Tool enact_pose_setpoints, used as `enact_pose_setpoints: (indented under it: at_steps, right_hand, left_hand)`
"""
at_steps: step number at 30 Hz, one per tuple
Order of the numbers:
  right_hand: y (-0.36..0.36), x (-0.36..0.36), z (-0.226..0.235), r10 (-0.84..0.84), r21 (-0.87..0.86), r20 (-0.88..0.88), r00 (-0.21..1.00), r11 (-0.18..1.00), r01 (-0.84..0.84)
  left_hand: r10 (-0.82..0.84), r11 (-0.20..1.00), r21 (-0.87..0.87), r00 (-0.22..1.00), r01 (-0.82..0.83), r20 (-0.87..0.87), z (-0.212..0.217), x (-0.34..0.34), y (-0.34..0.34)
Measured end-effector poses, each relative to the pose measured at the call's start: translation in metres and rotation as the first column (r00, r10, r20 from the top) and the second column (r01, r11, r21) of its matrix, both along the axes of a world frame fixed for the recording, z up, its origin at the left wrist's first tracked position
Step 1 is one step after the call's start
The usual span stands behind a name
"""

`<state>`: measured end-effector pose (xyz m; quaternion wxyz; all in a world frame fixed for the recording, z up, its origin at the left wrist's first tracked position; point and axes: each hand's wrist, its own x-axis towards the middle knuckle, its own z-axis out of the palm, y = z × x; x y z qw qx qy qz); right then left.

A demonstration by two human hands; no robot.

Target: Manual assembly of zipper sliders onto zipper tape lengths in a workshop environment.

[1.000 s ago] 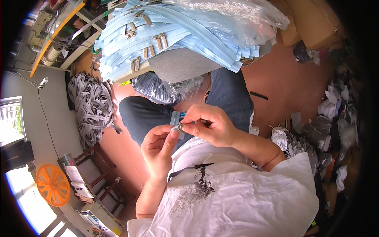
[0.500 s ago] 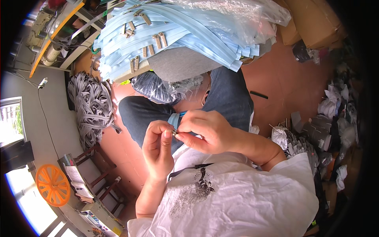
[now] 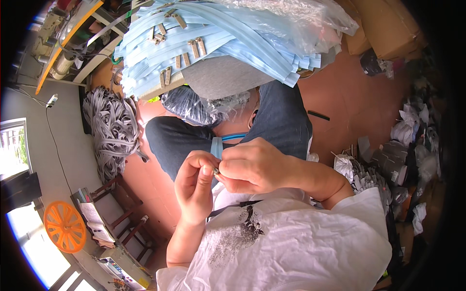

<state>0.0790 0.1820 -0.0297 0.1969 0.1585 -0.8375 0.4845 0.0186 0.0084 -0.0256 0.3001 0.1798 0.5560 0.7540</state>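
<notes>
A light blue zipper point(image 3: 216, 147) rises from between my hands, in front of my lap. Where my fingertips meet there is a small metallic zipper slider point(image 3: 215, 170). My left hand point(image 3: 195, 186) is closed, its thumb and forefinger pinching the zipper end by the slider. From the right, my right hand point(image 3: 255, 165) grips the same end with curled fingers, which hide part of it. A brighter blue strip point(image 3: 235, 137) shows behind, between my knees.
Ahead, a heap of light blue zippers point(image 3: 204, 36) with metal pulls covers a table point(image 3: 228, 76), beside clear plastic point(image 3: 310, 14). Grey strips point(image 3: 114, 131) are piled at left, near an orange wheel point(image 3: 65, 227). Cardboard boxes point(image 3: 386, 26) and wrapped bundles point(image 3: 398, 155) lie at right.
The fingers of my right hand have curled in more tightly around the slider. More of the light blue zipper and the bright blue strip now shows above my hands.
</notes>
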Motion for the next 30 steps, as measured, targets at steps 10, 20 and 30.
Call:
enact_pose_setpoints:
  at_steps: [10, 20, 30]
  right_hand:
    - [-0.006, -0.006, -0.004, -0.028, 0.052, -0.074, 0.997, 0.998, 0.032]
    - [0.002, -0.005, 0.000, -0.065, -0.104, 0.006, 0.998, 0.992, 0.065]
    - [-0.001, -0.004, -0.003, -0.007, -0.198, -0.049, 0.999, 0.980, -0.003]
  left_hand:
    - [0.064, 0.955, 0.197, 0.805, -0.221, 0.590, 0.014, 0.017, 0.015]
    - [0.109, 0.972, 0.163, 0.937, -0.171, 0.332, -0.001, 0.012, 0.007]
    - [0.186, 0.980, 0.094, 0.977, -0.177, -0.101, -0.005, 0.017, 0.004]
